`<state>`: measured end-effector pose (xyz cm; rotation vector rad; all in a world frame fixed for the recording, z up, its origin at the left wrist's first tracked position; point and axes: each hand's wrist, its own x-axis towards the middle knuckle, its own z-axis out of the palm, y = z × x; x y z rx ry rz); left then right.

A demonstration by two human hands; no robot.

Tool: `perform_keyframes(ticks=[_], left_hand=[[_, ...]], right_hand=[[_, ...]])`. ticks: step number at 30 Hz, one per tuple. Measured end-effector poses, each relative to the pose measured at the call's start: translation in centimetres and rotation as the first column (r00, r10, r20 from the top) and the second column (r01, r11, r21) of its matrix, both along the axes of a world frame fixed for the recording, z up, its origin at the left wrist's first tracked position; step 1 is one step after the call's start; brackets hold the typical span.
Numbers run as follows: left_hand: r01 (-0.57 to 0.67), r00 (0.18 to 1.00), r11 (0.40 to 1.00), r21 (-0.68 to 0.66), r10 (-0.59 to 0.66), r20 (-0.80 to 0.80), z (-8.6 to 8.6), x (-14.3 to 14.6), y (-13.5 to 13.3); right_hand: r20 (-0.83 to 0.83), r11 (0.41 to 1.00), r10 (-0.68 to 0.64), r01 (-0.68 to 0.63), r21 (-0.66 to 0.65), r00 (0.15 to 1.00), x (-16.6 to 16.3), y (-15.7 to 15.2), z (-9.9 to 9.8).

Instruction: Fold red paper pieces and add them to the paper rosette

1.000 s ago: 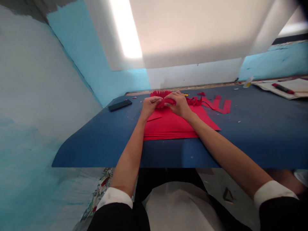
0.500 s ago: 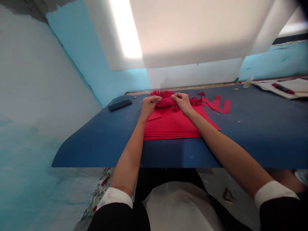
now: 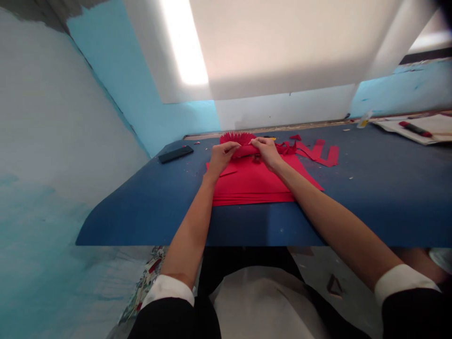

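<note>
Between my two hands is a curved red paper strip [image 3: 245, 151], pinched along its upper edge. My left hand [image 3: 223, 154] is closed on its left part, thumb and fingers together. My right hand [image 3: 264, 149] pinches it farther right, a short gap away. Just behind the strip a fringed red paper piece [image 3: 237, 137] shows its pointed tips. Under my hands lies a stack of red paper sheets [image 3: 257, 181], with a small folded red piece [image 3: 229, 169] on its left side. Whether the strip joins the fringed piece I cannot tell.
Red paper strips [image 3: 318, 153] and crumpled scraps [image 3: 287, 149] lie right of the stack. A black phone [image 3: 175, 154] rests to the left on the blue table [image 3: 141, 207]. Far right are a small glue bottle [image 3: 365, 120] and a marker [image 3: 415, 129] on papers [image 3: 395, 128].
My left hand has shifted slightly right, closer to my right hand. The strip's upper edge appears more folded over between my fingers. A bit of yellow now shows behind my right hand.
</note>
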<state>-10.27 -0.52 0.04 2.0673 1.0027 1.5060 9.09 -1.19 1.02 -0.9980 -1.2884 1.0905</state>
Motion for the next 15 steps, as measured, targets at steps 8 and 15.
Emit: perform_keyframes(ticks=[8, 15], left_hand=[[0.056, 0.997, 0.998, 0.003, -0.056, 0.051, -0.6, -0.3, 0.7], [0.117, 0.993, 0.993, -0.036, -0.116, 0.025, -1.3, -0.1, 1.3]], right_hand=[[-0.002, 0.992, 0.005, -0.005, 0.125, 1.0, 0.0, 0.4, -0.3], [0.085, 0.967, -0.077, 0.054, 0.249, 0.993, 0.2, 0.8, -0.7]])
